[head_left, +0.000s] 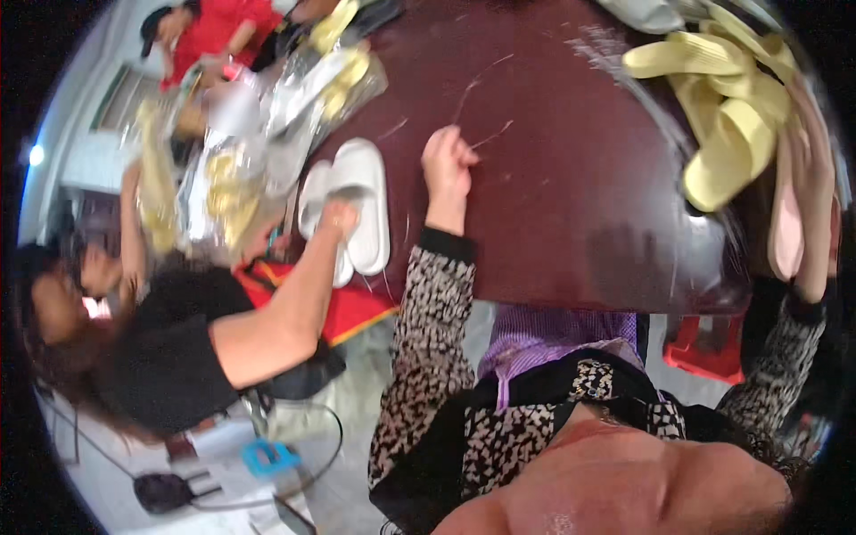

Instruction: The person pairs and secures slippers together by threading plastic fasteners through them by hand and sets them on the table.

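Over the dark red table (571, 160), my left hand (448, 174) is raised with its fingers curled together. A thin pale strand (493, 134) shows by its fingertips; whether they pinch it is unclear. At the far right, my right hand (810, 134) reaches up beside a pile of yellow slippers (731, 147). Its fingers are blurred at the picture's rim, so its grip is hidden. A pale pink slipper (786, 223) lies along that forearm. To the left of my left hand is a pair of white slippers (366, 214), with a co-worker's hand (340, 218) on it.
A co-worker in black (169, 339) sits close on my left. Bagged yellow and white slippers (232, 187) crowd the table's left side, and a person in red (218, 36) is behind them. A red stool (704, 348) stands below the right edge. Grey slippers (646, 13) lie at the far edge.
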